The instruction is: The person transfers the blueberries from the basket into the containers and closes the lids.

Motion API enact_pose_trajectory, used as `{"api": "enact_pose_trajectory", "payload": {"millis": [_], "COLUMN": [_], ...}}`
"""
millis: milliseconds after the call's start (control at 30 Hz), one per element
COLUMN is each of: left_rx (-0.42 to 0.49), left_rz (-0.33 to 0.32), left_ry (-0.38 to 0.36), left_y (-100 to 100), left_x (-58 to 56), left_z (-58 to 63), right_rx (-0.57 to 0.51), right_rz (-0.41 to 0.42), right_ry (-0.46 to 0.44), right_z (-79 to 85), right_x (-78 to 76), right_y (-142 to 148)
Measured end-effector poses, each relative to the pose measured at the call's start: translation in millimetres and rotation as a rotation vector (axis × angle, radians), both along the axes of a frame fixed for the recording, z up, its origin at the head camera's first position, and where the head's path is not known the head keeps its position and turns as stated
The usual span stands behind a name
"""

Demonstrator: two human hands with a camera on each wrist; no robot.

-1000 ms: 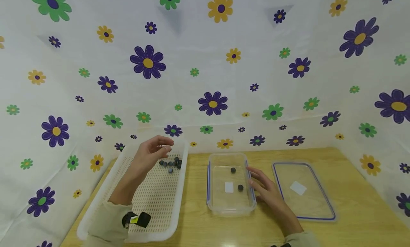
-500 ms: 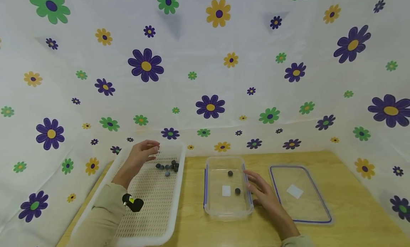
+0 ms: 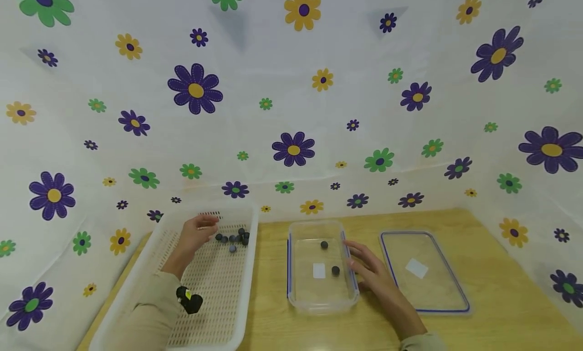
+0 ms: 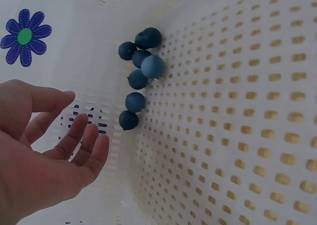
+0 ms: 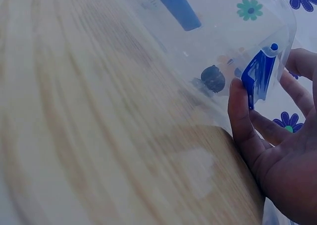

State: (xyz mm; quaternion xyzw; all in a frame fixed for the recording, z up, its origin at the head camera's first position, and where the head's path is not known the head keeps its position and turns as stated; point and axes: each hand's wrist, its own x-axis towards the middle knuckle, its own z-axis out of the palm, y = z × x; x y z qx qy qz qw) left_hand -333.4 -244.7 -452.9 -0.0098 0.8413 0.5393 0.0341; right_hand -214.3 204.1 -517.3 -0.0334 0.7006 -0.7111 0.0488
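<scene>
berries [image 4: 137, 79] near left fingers [image 4: 97, 155], in basket [image 3: 248, 275]

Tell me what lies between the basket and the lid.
The head view shows a box between basket and lid, with two berries inside and the right hand at its side.

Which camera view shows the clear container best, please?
The head view: nearly the whole clear container shows there, from above. The right wrist view catches only part, beside the right hand; the left wrist view shows none.
</scene>
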Motion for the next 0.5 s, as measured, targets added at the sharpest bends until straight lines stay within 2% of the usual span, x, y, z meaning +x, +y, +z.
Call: {"api": "enact_pose_trajectory", "payload": {"millis": [267, 500], "left_rx": [-0.198, -0.256], "left_rz": [-0.020, -0.007], "left_ry": [0.019, 0.021], "left_y": [4.9, 4.7], "left_x": [-3.5, -0.4], "left_z": [-16.7, -23.5], "right_rx": [0.010, 0.020], "right_rz": [0.007, 0.005], "right_ry": [0.006, 0.003], "right_z": [1.8, 1.6], "right_x": [-0.4, -0.3], "right_y": [0.9, -2.5]}}
